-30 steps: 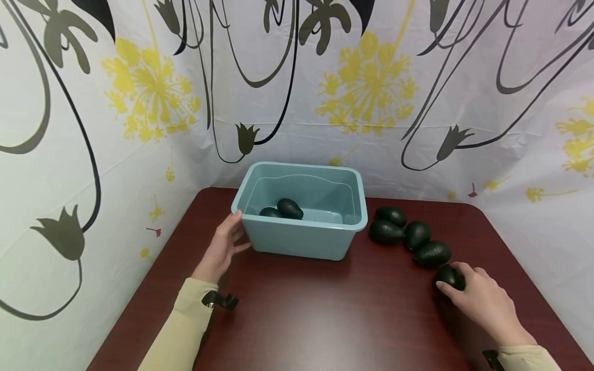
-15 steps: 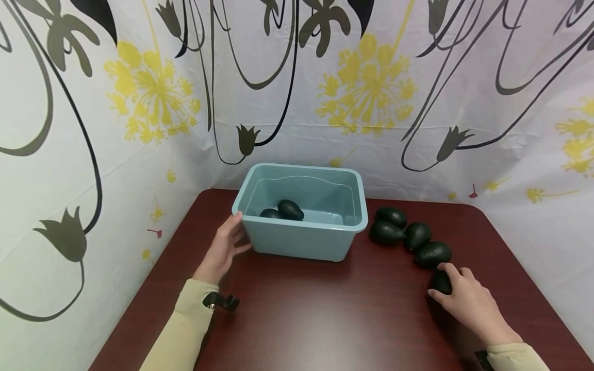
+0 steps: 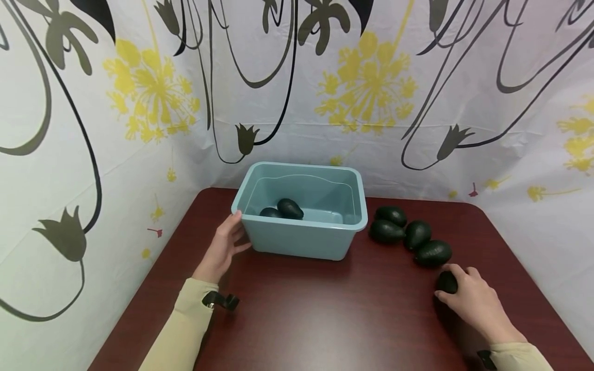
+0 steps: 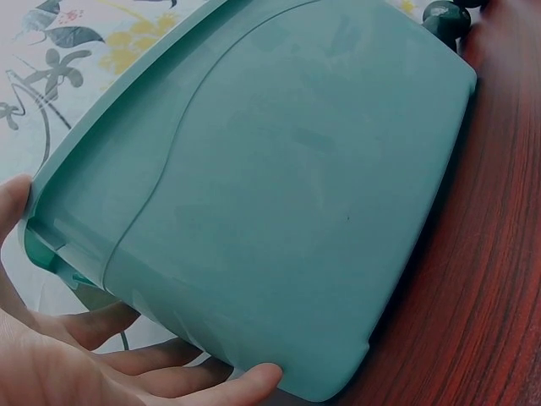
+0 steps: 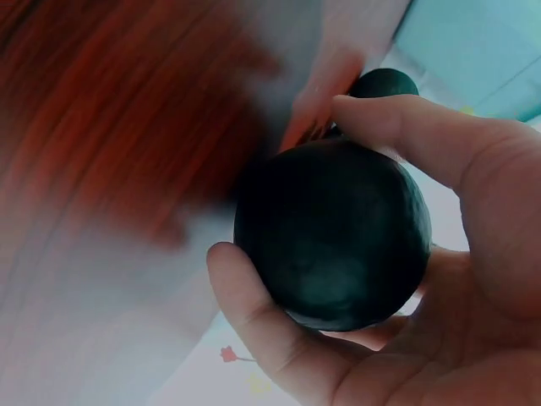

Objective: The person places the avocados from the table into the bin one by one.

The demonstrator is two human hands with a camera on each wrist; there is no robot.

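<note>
My right hand (image 3: pixel 477 303) grips a dark green avocado (image 5: pixel 334 233), thumb and fingers around its sides, low over the right of the table. Fingers hide part of the fruit in the head view. At the left front corner of a light blue plastic bin (image 3: pixel 297 239), my left hand (image 3: pixel 221 247) holds on, one fingertip at the rim and the others around the end wall. Inside the bin, an avocado (image 3: pixel 290 208) leans by another avocado (image 3: pixel 270 212), partly hidden by the front wall. Several loose avocados, one of them nearest my right hand (image 3: pixel 432 253), lie right of the bin.
The dark red wood-grain table (image 3: pixel 306 309) has rounded far corners. A white cloth (image 3: pixel 297 103) with yellow and grey flowers hangs behind it and along both sides. Dark straps with a small camera (image 3: pixel 223 300) sit on the wrists.
My right hand has shifted slightly left, keeping its grip on the avocado, which shows less between the fingers. The left hand, the bin and the loose avocados have stayed put.
</note>
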